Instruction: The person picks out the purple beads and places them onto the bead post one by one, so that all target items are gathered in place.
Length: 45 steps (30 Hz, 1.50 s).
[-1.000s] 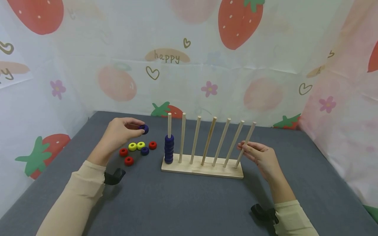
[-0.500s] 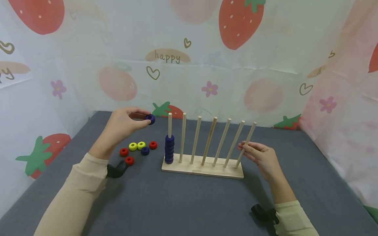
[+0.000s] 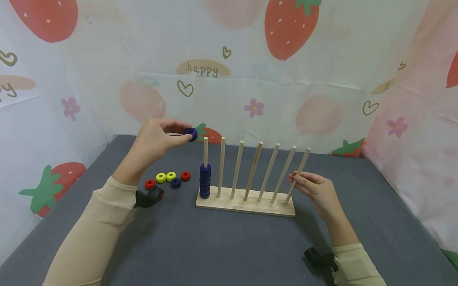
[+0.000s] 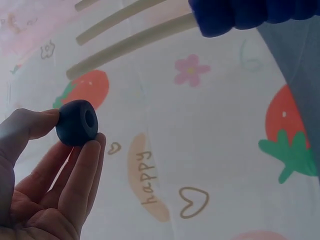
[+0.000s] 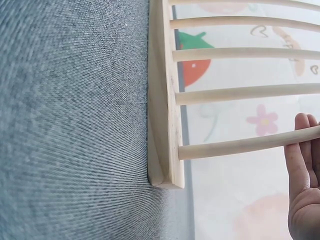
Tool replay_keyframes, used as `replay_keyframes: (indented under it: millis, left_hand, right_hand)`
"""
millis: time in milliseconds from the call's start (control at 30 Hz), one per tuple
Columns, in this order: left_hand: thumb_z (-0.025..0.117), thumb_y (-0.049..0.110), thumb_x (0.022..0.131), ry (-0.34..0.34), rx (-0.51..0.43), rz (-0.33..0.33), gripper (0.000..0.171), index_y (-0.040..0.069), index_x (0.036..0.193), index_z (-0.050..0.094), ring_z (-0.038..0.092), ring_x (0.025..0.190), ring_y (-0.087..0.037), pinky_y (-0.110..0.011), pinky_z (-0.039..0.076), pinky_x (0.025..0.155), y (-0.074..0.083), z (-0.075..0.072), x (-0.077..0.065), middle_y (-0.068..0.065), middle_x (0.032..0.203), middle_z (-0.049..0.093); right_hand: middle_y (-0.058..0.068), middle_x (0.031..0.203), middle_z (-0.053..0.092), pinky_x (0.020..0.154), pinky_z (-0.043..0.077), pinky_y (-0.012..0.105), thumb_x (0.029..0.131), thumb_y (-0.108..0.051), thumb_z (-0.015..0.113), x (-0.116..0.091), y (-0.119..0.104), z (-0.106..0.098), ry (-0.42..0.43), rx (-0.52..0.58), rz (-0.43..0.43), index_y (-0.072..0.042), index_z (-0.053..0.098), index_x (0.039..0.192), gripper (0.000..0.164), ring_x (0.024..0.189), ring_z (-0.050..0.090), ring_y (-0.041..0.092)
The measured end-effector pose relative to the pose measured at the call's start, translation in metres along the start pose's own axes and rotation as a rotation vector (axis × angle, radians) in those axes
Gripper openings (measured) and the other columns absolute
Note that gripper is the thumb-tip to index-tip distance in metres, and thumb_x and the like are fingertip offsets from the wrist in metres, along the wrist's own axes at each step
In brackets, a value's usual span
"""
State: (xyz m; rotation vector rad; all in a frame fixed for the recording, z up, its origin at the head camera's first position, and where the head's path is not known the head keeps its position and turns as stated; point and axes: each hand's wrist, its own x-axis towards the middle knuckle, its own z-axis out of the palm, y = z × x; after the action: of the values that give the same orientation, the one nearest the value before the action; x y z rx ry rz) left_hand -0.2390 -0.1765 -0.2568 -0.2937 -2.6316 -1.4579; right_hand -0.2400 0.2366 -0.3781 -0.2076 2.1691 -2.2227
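Note:
My left hand [image 3: 161, 137] pinches a dark blue bead [image 3: 191, 134] between thumb and fingertips, just left of and slightly above the top of the leftmost peg [image 3: 205, 149]. In the left wrist view the hole of the bead [image 4: 77, 123] faces right. That leftmost peg carries a stack of blue beads [image 3: 205, 181], with its upper part bare. The wooden peg rack [image 3: 247, 203] stands on the table, its other pegs bare. My right hand [image 3: 316, 190] holds the rightmost peg [image 3: 298, 174] between thumb and fingers; the right wrist view shows the fingers [image 5: 299, 165] against this peg.
Left of the rack, loose beads lie on the grey table [image 3: 229, 246]: two yellow beads [image 3: 166, 177], a blue bead [image 3: 175, 183] and red beads [image 3: 185, 176], one mostly hidden behind the black wrist camera [image 3: 148, 197]. A strawberry-print cloth [image 3: 272, 79] hangs behind the table.
My left hand has risen and moved right with the blue bead, from above the loose beads to beside the leftmost peg's top. My right hand stays on the rightmost peg.

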Motion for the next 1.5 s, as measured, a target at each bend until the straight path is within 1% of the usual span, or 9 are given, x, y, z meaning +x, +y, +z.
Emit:
replay_keyframes:
  millis: [233, 433, 633, 833, 967, 1200, 1333, 1433, 1500]
  left_hand:
    - [0.075, 0.026, 0.089, 0.02, 0.001, 0.016, 0.03, 0.013, 0.116, 0.074, 0.062, 0.112, -0.018, -0.034, 0.05, 0.089, 0.009, 0.002, 0.002, -0.009, 0.114, 0.074]
    - [0.078, 0.026, 0.087, 0.023, -0.001, 0.051, 0.028, 0.013, 0.111, 0.076, 0.065, 0.106, -0.015, -0.029, 0.05, 0.084, 0.013, 0.005, 0.006, -0.006, 0.107, 0.076]
    - [0.078, 0.023, 0.087, 0.007, -0.009, 0.067, 0.028, 0.011, 0.111, 0.076, 0.063, 0.111, -0.017, -0.033, 0.05, 0.087, 0.017, 0.009, 0.008, -0.008, 0.107, 0.076]
    - [0.078, 0.023, 0.087, -0.007, 0.011, 0.076, 0.028, 0.012, 0.112, 0.075, 0.062, 0.114, -0.019, -0.035, 0.049, 0.088, 0.02, 0.012, 0.009, -0.008, 0.108, 0.076]
    - [0.078, 0.023, 0.087, -0.01, 0.009, 0.072, 0.027, 0.012, 0.112, 0.075, 0.062, 0.113, -0.018, -0.035, 0.048, 0.087, 0.021, 0.013, 0.01, -0.007, 0.108, 0.076]
    - [0.078, 0.023, 0.086, -0.021, 0.015, 0.087, 0.027, 0.012, 0.111, 0.076, 0.063, 0.111, -0.019, -0.036, 0.048, 0.088, 0.021, 0.016, 0.013, -0.007, 0.107, 0.076]
    - [0.078, 0.024, 0.086, -0.039, 0.035, 0.107, 0.029, 0.01, 0.112, 0.075, 0.063, 0.113, -0.022, -0.039, 0.048, 0.093, 0.021, 0.018, 0.014, -0.01, 0.109, 0.075]
    - [0.078, 0.024, 0.087, -0.045, 0.04, 0.106, 0.029, 0.01, 0.112, 0.075, 0.062, 0.116, -0.022, -0.041, 0.047, 0.094, 0.021, 0.019, 0.014, -0.01, 0.11, 0.075]
    - [0.078, 0.025, 0.087, -0.045, 0.036, 0.097, 0.028, 0.011, 0.111, 0.075, 0.061, 0.117, -0.021, -0.04, 0.047, 0.094, 0.021, 0.019, 0.013, -0.009, 0.11, 0.075]
  right_hand:
    - [-0.009, 0.099, 0.076, 0.09, 0.054, 0.02, 0.093, -0.016, 0.069, 0.0, 0.0, 0.0, 0.003, 0.007, 0.008, -0.004, 0.074, 0.112, 0.023, 0.099, 0.072, 0.005]
    - [-0.01, 0.099, 0.076, 0.09, 0.054, 0.019, 0.093, -0.017, 0.07, 0.0, -0.001, 0.001, 0.009, -0.013, 0.013, 0.002, 0.07, 0.117, 0.031, 0.099, 0.072, 0.004]
    - [-0.011, 0.098, 0.076, 0.09, 0.054, 0.018, 0.094, -0.018, 0.07, 0.0, -0.001, 0.001, 0.014, -0.029, 0.015, 0.008, 0.065, 0.122, 0.039, 0.099, 0.072, 0.004]
    - [-0.011, 0.099, 0.075, 0.09, 0.054, 0.019, 0.094, -0.018, 0.07, 0.001, -0.001, 0.001, 0.014, -0.031, 0.014, 0.005, 0.067, 0.12, 0.036, 0.099, 0.072, 0.004]
    - [-0.012, 0.099, 0.075, 0.09, 0.054, 0.018, 0.094, -0.02, 0.07, 0.001, -0.001, 0.001, 0.015, -0.045, 0.016, 0.007, 0.065, 0.122, 0.04, 0.1, 0.071, 0.003]
    - [-0.011, 0.099, 0.076, 0.09, 0.054, 0.018, 0.093, -0.021, 0.071, 0.0, -0.001, 0.001, 0.024, -0.037, 0.02, -0.005, 0.073, 0.113, 0.026, 0.099, 0.072, 0.004]
    - [-0.011, 0.099, 0.076, 0.09, 0.054, 0.019, 0.092, -0.02, 0.071, 0.0, -0.001, 0.001, 0.024, -0.03, 0.019, 0.0, 0.071, 0.117, 0.032, 0.099, 0.072, 0.004]
    - [-0.011, 0.099, 0.076, 0.09, 0.054, 0.019, 0.093, -0.02, 0.071, 0.0, -0.001, 0.001, 0.018, -0.034, 0.016, 0.0, 0.071, 0.117, 0.032, 0.1, 0.072, 0.004]
    - [-0.011, 0.099, 0.075, 0.09, 0.054, 0.019, 0.093, -0.02, 0.071, 0.0, -0.001, 0.001, 0.015, -0.039, 0.015, -0.003, 0.072, 0.115, 0.028, 0.1, 0.072, 0.004]
